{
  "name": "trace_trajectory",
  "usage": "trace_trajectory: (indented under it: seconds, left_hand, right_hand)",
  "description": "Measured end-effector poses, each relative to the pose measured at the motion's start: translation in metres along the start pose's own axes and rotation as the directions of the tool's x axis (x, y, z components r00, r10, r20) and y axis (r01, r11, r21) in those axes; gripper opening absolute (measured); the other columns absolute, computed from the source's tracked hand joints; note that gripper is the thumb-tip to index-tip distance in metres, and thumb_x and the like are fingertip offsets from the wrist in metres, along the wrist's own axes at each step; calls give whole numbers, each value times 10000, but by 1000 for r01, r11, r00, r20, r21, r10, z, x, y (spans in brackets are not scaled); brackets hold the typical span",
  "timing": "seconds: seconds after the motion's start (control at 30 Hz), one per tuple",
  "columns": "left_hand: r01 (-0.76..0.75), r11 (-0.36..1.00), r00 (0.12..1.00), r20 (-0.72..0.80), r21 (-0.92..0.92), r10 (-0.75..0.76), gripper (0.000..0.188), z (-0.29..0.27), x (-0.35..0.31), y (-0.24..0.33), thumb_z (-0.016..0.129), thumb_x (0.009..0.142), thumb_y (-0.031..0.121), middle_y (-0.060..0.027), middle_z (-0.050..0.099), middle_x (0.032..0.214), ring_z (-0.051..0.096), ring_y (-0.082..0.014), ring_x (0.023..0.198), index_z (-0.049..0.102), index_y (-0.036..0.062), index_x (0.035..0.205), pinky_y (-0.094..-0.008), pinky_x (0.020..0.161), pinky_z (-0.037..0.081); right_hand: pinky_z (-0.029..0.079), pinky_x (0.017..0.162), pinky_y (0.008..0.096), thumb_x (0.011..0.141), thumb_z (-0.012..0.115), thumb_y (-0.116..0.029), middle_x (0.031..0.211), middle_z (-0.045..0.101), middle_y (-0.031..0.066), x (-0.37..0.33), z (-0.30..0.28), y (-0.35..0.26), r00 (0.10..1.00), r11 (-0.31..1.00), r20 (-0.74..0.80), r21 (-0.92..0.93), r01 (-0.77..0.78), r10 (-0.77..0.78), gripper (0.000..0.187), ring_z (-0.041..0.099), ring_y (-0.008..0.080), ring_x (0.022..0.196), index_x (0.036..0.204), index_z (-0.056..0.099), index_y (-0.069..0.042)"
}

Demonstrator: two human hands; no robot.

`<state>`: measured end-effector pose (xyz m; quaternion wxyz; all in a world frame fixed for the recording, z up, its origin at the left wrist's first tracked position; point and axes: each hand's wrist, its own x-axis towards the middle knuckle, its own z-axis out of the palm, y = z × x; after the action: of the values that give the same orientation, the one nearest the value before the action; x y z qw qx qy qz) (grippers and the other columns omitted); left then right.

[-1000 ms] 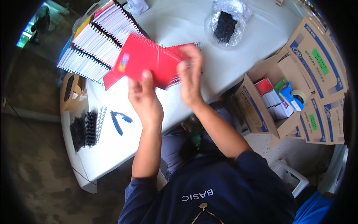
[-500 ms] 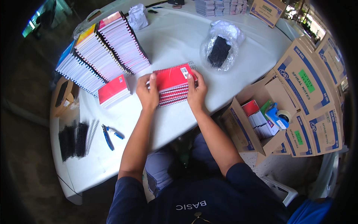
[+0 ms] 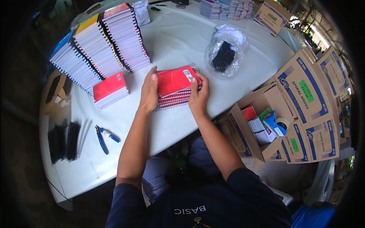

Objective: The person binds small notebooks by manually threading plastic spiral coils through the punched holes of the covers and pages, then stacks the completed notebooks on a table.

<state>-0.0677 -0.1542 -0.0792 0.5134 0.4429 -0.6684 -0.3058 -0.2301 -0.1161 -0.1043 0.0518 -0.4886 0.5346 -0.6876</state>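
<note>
Okay, both hands on the red notebooks, a small pile on the white table right in front of the person. Left hand is at the pile's left end, fingers fairly straight along the side, thumb up by the top cover's edge. Right hand has the right end, thumb over the cover's corner, fingers curled round the far side. So the pile's held between the two palms. Top notebook sits slightly skewed on the ones below; can't tell from where I stand if it's lifted clear.

Left of that: a loose red-topped pad stack, just beside three tall notebook stacks with blue, yellow and red tops. Nearer the table's left edge: black spiral coils, then blue-handled pliers, lying with handles spread. Beyond the right hand, a clear plastic bag with something black in it. Far right, an open carton holding pads, blue tape dispenser on top.
</note>
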Motion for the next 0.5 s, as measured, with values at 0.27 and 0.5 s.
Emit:
trace_trajectory:
  seconds: [0.27,0.5]
  left_hand:
    - [-70,995,993,-104,-69,63,750,2,-13,7,284,900,609,-233,396,1305,374,-365,1224,416,-23,1282,-400,1053,253]
    - [-29,941,959,-257,338,122,614,10,-28,33,746,722,396,-174,653,1008,666,-275,794,559,3,1156,-320,707,517]
  right_hand:
    - [444,740,304,932,520,-222,928,591,111,0,-2,-5,997,996,32,50,-78,77,254,545,170,811,1029,537,13]
    - [449,756,339,901,571,-243,975,550,131,-4,-4,-4,992,990,61,74,-117,113,286,545,213,850,1044,502,-5]
